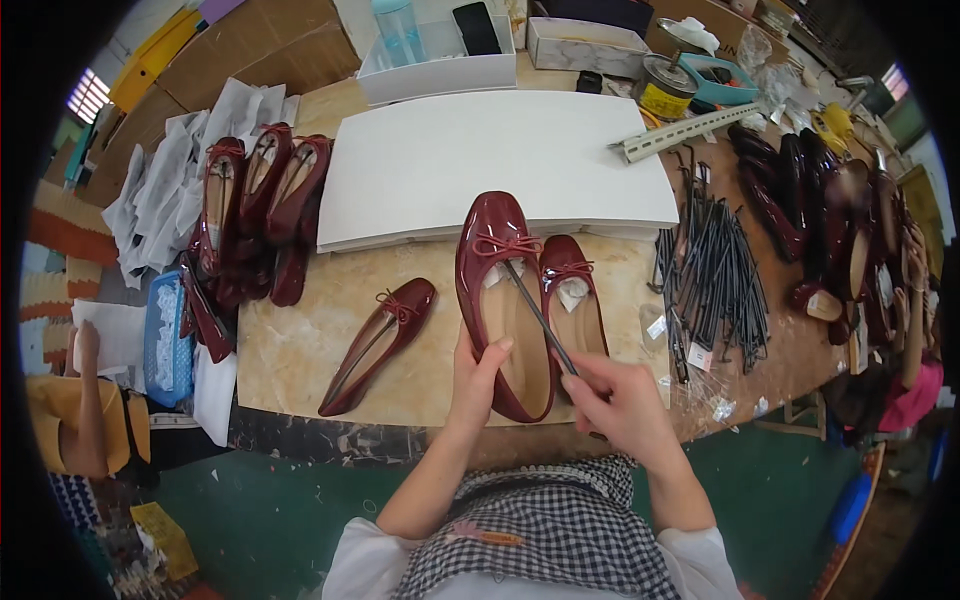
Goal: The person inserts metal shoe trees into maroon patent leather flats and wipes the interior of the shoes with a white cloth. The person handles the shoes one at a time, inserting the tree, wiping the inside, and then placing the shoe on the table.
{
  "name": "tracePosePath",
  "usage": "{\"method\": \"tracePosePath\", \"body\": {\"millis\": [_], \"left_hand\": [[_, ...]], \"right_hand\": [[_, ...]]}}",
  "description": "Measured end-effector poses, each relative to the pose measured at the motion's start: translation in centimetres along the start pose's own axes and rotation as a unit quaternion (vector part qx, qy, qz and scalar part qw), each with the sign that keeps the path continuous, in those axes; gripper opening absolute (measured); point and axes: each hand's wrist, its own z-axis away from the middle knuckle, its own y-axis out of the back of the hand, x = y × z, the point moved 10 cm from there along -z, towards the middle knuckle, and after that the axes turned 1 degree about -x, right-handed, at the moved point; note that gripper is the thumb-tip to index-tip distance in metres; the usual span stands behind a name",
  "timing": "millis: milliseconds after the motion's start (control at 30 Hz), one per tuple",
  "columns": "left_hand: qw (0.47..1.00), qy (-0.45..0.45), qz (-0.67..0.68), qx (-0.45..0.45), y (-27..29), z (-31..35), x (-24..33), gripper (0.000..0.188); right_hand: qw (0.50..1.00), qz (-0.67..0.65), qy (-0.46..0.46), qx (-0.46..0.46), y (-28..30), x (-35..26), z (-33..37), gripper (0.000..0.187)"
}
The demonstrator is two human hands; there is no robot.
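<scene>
A dark red patent ballet flat (495, 212) with a bow is raised toe-up over the table, gripped at its side by my left hand (474, 385). My right hand (622, 405) pinches the lower end of a black shoe stick (528, 300), whose other end reaches into the shoe's toe beside white stuffing. Just right of it stands a second red flat (562, 252), also with white stuffing in the toe; its heel is partly hidden by my right hand. A third red flat (410, 308) lies on the table to the left with a stick inside.
A stack of white sheets (480, 150) covers the table's middle. Several finished-looking flats (265, 190) are piled left, near a blue basket (165, 340). Loose black sticks (715, 280) heap at right, before more red shoes (780, 200). Co-workers sit at both sides.
</scene>
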Motion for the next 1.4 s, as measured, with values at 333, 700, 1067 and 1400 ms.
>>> {"method": "tracePosePath", "body": {"millis": [333, 700, 1067, 1400], "left_hand": [[0.996, -0.073, -0.041, -0.004, 0.7, 0.6, 1.4, 0.058], [0.992, 0.032, -0.073, 0.095, 7.7, 1.5, -8.3, 0.050], [0.898, -0.160, 0.079, -0.402, -13.4, 10.3, 18.5, 0.037], [0.813, -0.084, 0.217, -0.534, -18.5, 12.8, 19.0, 0.020]], "right_hand": [[0.953, 0.145, 0.218, 0.150, -1.1, -4.4, -1.5, 0.027], [0.952, 0.205, 0.217, 0.066, -6.2, -0.9, -3.3, 0.035], [0.913, 0.216, -0.004, 0.345, 19.9, 13.8, 0.8, 0.019], [0.895, 0.269, -0.070, 0.349, 21.2, 15.1, 1.0, 0.022]]}}
